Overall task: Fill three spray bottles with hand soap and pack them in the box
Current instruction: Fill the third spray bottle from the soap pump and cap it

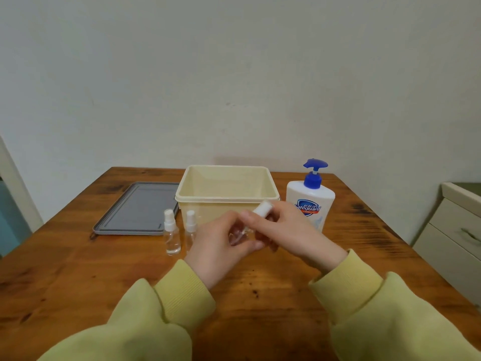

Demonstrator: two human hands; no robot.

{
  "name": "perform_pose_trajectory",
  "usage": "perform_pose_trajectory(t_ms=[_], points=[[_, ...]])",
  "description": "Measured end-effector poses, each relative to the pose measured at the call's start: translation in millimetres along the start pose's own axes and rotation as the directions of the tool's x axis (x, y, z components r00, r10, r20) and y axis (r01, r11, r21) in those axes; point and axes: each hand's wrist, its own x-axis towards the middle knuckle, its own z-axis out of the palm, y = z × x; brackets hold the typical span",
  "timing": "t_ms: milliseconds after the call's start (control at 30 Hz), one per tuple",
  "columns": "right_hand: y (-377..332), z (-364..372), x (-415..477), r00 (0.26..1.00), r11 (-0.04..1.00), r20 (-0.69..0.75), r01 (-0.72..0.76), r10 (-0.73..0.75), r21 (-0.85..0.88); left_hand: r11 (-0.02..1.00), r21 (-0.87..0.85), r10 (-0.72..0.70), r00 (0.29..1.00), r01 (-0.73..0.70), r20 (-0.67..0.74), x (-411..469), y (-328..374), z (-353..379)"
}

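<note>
- You are holding one spray bottle (240,234) between both hands, just in front of the box's near wall. Your left hand (221,243) is curling round its clear body, and your right hand (291,230) is pinching its white sprayer cap (261,209).
- Its long axis is tilting, cap toward 1 o'clock and base toward 7 o'clock. You are probably working the cap, so the twist should run about that line.
- The soap bottle (311,201) is standing at 2 o'clock from your hands, nearer your right hand.
- The two other spray bottles (171,235) are standing upright and capped at 9 o'clock, side by side.
- The box (226,198) is sitting open at 12 o'clock, with its grey lid (138,207) lying flat at 10 o'clock.
- The wooden worktop (78,269) is butting against a pale wall, and a cream drawer cabinet (458,230) is standing at 3 o'clock.
</note>
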Motion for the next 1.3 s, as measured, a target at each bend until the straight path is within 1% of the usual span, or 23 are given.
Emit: perform_pose_trajectory(t_ms=[33, 67, 133, 267, 367, 400, 500, 533, 633, 700, 800, 833, 900, 933, 967, 1067, 1200, 1300], points=[[0.4, 0.3, 1.6, 0.998, 0.999, -0.058, 0.031, -0.033, -0.034, 1.000, -0.013, 0.024, 1.000, -0.024, 0.001, -0.7, 0.5, -0.3], [0.7, 1.2, 2.4, 0.993, 0.998, -0.099, 0.055, -0.057, -0.022, 0.999, -0.032, 0.037, 0.999, -0.037, 0.006, -1.5, 1.2, -1.2], [1.7, 3.3, 4.0, 0.988, 0.994, -0.133, 0.088, -0.079, 0.062, 0.996, -0.086, 0.038, 0.998, -0.034, 0.047, -1.5, 2.3, -3.5], [2.0, 4.9, 3.7, 0.993, 0.983, -0.084, 0.097, -0.084, 0.154, 0.987, -0.158, 0.025, 0.985, 0.003, 0.173, -0.4, 2.4, -9.4], [2.7, 4.1, 3.5, 0.995, 0.982, -0.021, 0.104, -0.102, 0.156, 0.936, -0.330, -0.023, 0.956, 0.123, 0.292, -1.7, 2.6, -14.7], [1.5, 2.5, 3.2, 0.995, 0.983, 0.004, 0.101, -0.103, 0.151, 0.931, -0.343, -0.020, 0.956, 0.124, 0.293, -1.9, 2.5, -16.2], [-3.6, -2.9, 2.6, 0.994, 0.988, 0.078, 0.062, -0.073, 0.140, 0.951, -0.292, -0.034, 0.973, 0.101, 0.228, -1.9, -0.3, -16.0], [-4.5, -3.7, 3.3, 0.996, 0.992, 0.072, 0.048, -0.056, 0.114, 0.951, -0.288, -0.048, 0.976, 0.109, 0.211, -2.0, -1.7, -14.9], [-2.8, -2.4, 6.0, 0.998, 0.998, -0.027, 0.053, -0.052, 0.030, 0.938, -0.313, -0.088, 0.974, 0.152, 0.209, -1.7, -5.0, -11.5], [-2.1, -2.6, 7.3, 0.998, 0.997, -0.033, 0.049, -0.047, 0.067, 0.921, -0.343, -0.108, 0.968, 0.183, 0.227, -1.3, -6.2, -10.7], [-1.4, -5.3, 8.0, 1.000, 0.983, 0.011, 0.022, -0.024, 0.182, 0.915, -0.356, -0.113, 0.969, 0.188, 0.220, -1.4, -6.0, -10.4], [-0.9, -5.4, 8.9, 1.000, 0.986, 0.003, 0.008, -0.008, 0.164, 0.919, -0.352, -0.109, 0.971, 0.180, 0.211, -1.3, -5.8, -10.1], [0.0, -3.4, 10.3, 0.999, 1.000, -0.044, 0.002, 0.000, 0.030, 0.923, -0.343, -0.107, 0.973, 0.174, 0.203, -0.9, -4.7, -10.3], [-0.3, -2.2, 10.4, 0.998, 1.000, -0.065, 0.011, -0.011, 0.001, 0.923, -0.341, -0.109, 0.972, 0.176, 0.206, -0.7, -4.5, -10.4], [0.0, -1.9, 10.6, 0.997, 1.000, -0.073, 0.022, -0.021, 0.014, 0.922, -0.341, -0.114, 0.971, 0.182, 0.210, -0.5, -4.2, -10.9], [0.1, -3.2, 9.8, 0.999, 0.993, -0.033, 0.035, -0.032, 0.116, 0.914, -0.356, -0.130, 0.972, 0.194, 0.197, -0.3, -4.9, -13.1], [0.6, 1.6, 11.1, 0.996, 0.998, -0.078, 0.037, -0.034, 0.042, 0.935, -0.316, -0.105, 0.977, 0.161, 0.187, -1.4, -5.2, -11.7], [-0.7, 0.2, 9.3, 0.998, 0.990, -0.041, 0.059, -0.054, 0.126, 0.939, -0.301, -0.110, 0.974, 0.167, 0.197, -3.0, -6.6, -11.3]])
